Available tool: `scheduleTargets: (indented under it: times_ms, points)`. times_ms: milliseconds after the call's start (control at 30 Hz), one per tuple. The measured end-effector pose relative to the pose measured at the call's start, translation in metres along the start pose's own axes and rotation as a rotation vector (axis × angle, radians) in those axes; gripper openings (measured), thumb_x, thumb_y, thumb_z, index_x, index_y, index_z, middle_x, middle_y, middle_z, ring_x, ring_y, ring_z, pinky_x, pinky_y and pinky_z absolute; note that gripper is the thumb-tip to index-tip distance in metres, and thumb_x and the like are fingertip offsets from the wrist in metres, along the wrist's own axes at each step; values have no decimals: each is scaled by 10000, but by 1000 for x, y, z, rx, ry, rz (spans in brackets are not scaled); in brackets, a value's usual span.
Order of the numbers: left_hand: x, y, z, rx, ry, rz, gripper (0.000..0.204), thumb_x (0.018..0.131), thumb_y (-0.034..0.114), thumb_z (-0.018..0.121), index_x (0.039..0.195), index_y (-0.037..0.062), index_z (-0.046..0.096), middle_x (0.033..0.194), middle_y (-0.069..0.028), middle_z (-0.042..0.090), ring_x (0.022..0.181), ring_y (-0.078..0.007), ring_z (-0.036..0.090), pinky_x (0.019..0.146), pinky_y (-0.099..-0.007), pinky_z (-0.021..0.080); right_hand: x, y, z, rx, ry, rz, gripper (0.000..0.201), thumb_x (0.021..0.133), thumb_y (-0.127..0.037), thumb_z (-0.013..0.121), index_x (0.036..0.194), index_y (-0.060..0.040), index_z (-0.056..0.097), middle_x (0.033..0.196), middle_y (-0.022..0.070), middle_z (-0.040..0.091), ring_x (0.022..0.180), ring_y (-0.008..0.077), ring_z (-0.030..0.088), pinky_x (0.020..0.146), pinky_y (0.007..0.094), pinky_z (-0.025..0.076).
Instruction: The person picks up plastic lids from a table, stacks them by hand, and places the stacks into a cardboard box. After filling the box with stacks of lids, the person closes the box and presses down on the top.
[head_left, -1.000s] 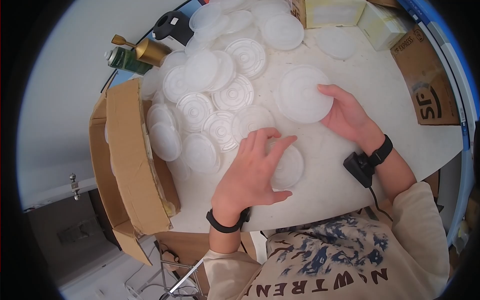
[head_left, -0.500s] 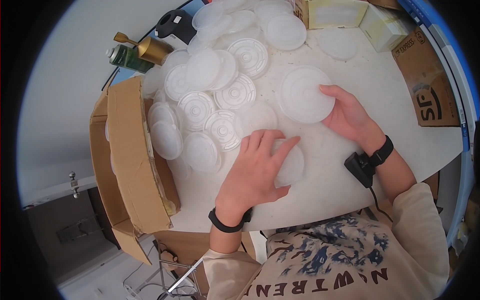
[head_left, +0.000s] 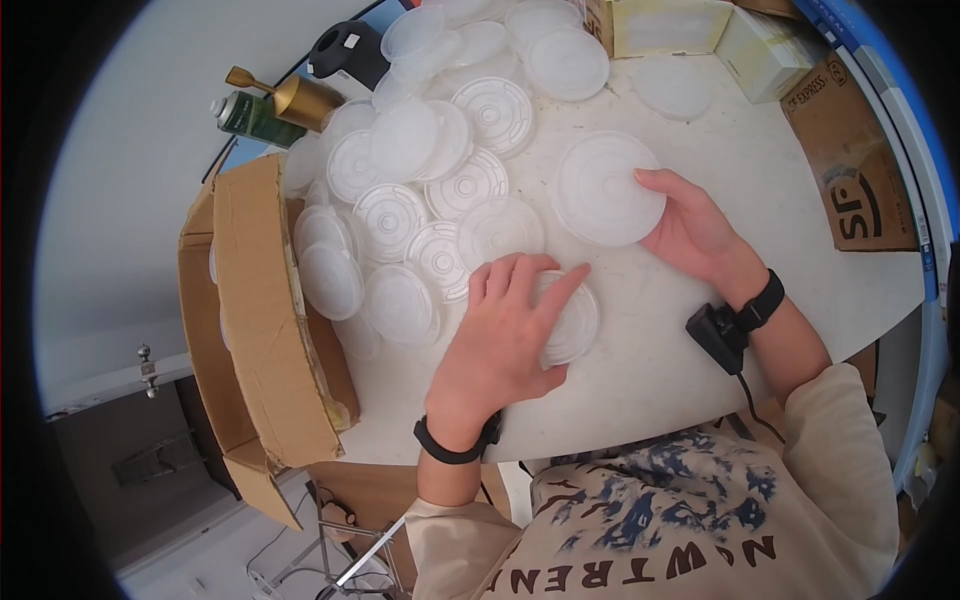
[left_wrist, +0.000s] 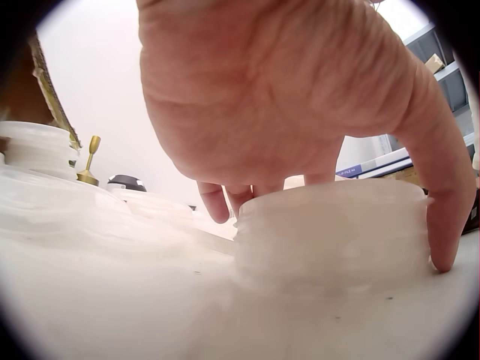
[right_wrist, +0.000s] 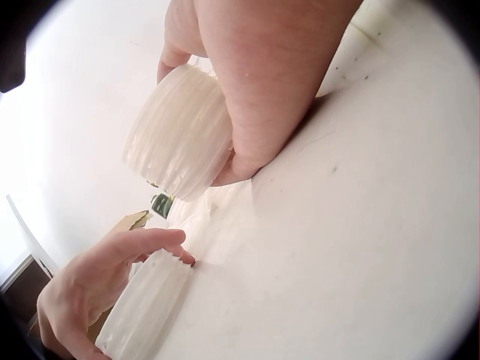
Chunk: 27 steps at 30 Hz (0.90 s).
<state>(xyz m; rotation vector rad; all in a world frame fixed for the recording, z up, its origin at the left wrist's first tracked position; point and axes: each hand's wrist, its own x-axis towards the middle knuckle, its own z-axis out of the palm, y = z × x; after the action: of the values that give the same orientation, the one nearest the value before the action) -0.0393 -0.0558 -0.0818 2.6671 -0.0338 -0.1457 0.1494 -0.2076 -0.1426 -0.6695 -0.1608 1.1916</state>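
Note:
In the head view my right hand (head_left: 690, 225) grips a stack of round translucent plastic lids (head_left: 605, 190), thumb on top near the rim. The right wrist view shows this held stack (right_wrist: 180, 131) tilted, its layered edges visible. My left hand (head_left: 500, 335) curls over a second stack of lids (head_left: 575, 325) on the table, covering part of it. In the left wrist view this stack (left_wrist: 334, 236) stands upright between the thumb on one side and the fingers on the other.
Many loose lids (head_left: 390, 220) lie overlapping at the left and back of the white table (head_left: 650, 370). A cardboard box (head_left: 255, 320) stands at the left edge. A green can (head_left: 260, 118), a gold-coloured pot (head_left: 300, 103) and a brown carton (head_left: 850, 160) stand farther back.
My left thumb and fingers have closed in around the stack on the table. The right hand keeps its grip on its stack, nearly in the same place.

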Motion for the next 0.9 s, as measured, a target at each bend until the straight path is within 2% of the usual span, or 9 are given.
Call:
scheduleTargets:
  times_ms: [333,400,633,800,900]
  points:
    - [4,6,-5,-118,31,140,907,480,172,802,1344,139,529,1208,-110,480,1135,-313,445,1008,-427,314,0,-1,1,7,-4,-9,456,972,-242,530,1328,37,469,1312,100,569,1224,204,533,1074,367,403]
    - [5,4,-6,-177,58,162,888,493,172,797,1340,130,533,1205,-122,485,1114,-326,465,999,-422,343,0,0,1,-2,-2,-10,455,972,-241,531,1326,38,470,1310,102,570,1216,206,539,1067,368,411]
    - [4,3,-6,-111,78,110,882,505,165,795,1344,116,526,1208,-145,498,1098,-351,504,966,-419,415,-1,-1,4,-48,10,-14,427,972,-236,535,1297,39,501,1287,109,585,1187,201,563,1044,358,436]
    - [2,2,-11,-209,97,-16,901,494,183,794,1347,98,515,1202,-160,503,1079,-359,528,909,-395,463,-1,0,5,-84,11,-25,432,970,-250,545,1286,42,510,1272,109,593,1163,204,581,1014,371,462]
    - [2,-3,-14,-321,146,61,918,472,209,799,1335,75,514,1203,-169,501,1093,-363,536,927,-411,451,-1,-1,5,-101,11,-8,445,966,-260,555,1299,31,500,1269,105,595,1152,204,589,984,382,484]
